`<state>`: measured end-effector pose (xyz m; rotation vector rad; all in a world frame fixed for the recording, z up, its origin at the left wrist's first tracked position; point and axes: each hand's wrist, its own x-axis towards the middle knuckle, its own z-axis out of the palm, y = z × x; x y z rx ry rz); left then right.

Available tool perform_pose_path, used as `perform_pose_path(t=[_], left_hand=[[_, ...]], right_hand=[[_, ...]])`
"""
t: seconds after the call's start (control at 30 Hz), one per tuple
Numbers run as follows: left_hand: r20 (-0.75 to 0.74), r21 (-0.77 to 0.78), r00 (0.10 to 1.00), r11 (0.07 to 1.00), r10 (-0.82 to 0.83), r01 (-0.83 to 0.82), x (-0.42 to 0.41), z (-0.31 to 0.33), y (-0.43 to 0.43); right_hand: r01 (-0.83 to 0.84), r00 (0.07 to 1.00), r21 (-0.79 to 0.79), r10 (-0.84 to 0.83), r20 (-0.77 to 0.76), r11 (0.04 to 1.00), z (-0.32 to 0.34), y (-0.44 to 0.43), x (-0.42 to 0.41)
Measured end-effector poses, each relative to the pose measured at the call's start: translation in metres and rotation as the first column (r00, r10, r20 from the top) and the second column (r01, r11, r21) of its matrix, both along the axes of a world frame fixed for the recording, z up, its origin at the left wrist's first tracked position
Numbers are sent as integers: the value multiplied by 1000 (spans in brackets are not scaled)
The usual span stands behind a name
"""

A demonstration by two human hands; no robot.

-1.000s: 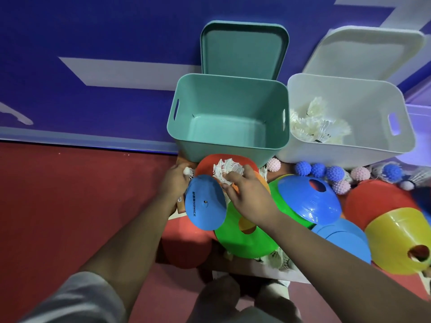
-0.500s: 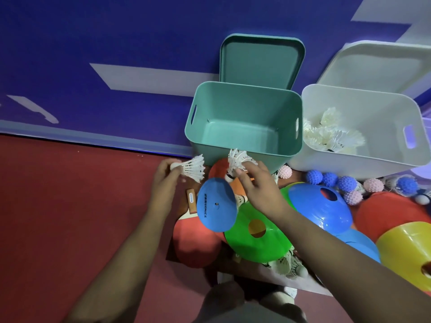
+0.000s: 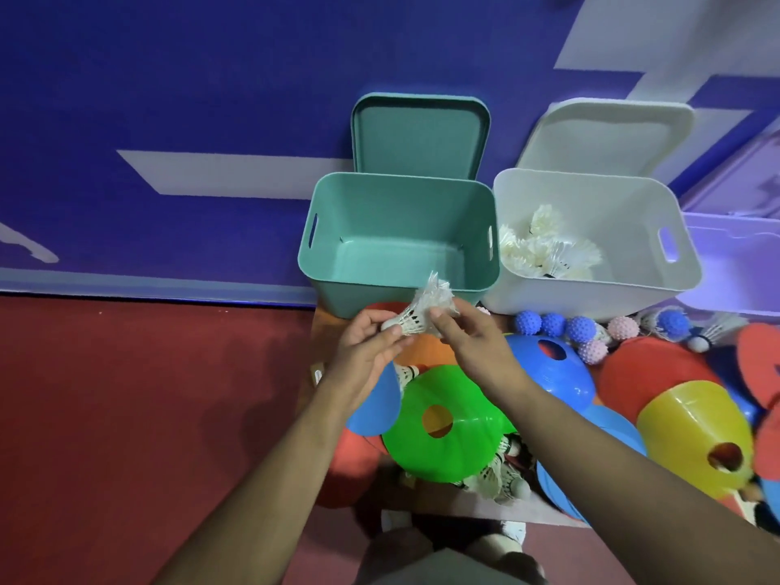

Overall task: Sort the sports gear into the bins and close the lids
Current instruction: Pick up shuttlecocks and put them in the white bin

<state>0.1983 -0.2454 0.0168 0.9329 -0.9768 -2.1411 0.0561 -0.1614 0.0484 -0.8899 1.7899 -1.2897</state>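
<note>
Left hand (image 3: 367, 346) pinches shuttlecock (image 3: 411, 323), cork leftward; right hand (image 3: 475, 346) pinches second shuttlecock (image 3: 437, 295), blurred. White bin (image 3: 591, 297) lies forward-right; right hand nearer.

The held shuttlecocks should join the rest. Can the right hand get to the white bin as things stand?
Probably yes. The white bin stands open, its lid tipped back, just beyond the right hand, nothing over its mouth. Both that hand and the left hand pinch the shuttlecocks.
</note>
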Motion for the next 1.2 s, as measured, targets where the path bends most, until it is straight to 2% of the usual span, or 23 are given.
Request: perform_pose_path(t=[0.07,0.13,0.23,0.33,0.43,0.53,0.63,0.73,0.83,0.93,1.0,1.13,1.2], left_hand=[[-26,3,1000,1000,-1,1,-16,10,0],[1,-34,999,999,-41,41,-37,22,3],[164,-199,977,966,-135,167,-79,38,0],[325,-353,936,901,-134,252,-132,47,-5],[400,-458,910,837,-107,300,-185,47,-11],[425,-527,901,786,-84,322,-228,53,-18],[552,-561,833,720,-43,409,-248,55,-29],[572,-626,820,660,28,415,-237,54,-24],[586,-632,806,579,-79,516,-207,39,6],[656,-570,718,470,-234,674,-177,3,44],[700,-562,659,357,-276,746,-167,-23,66],[795,-551,566,129,-218,824,-174,-51,93],[863,-485,481,13,-156,874,-182,-57,100]], right_hand=[[64,995,0,-63,-80,998,4,6,-11],[123,989,7,-122,-80,992,11,13,-27],[206,977,16,-205,-57,978,21,24,-61],[344,921,9,-336,-197,939,26,30,-101],[442,875,32,-422,-238,897,27,27,-144],[460,859,37,-434,-271,887,33,19,-183],[505,845,98,-468,-258,858,37,22,-211],[529,820,170,-448,-356,832,27,40,-220],[449,847,170,-356,-396,877,5,82,-203],[395,851,221,-265,-454,892,-21,137,-180],[411,840,282,-240,-487,867,-37,173,-166],[475,835,371,-274,-478,798,-57,224,-139],[491,843,406,-303,-444,771,-64,238,-130]])
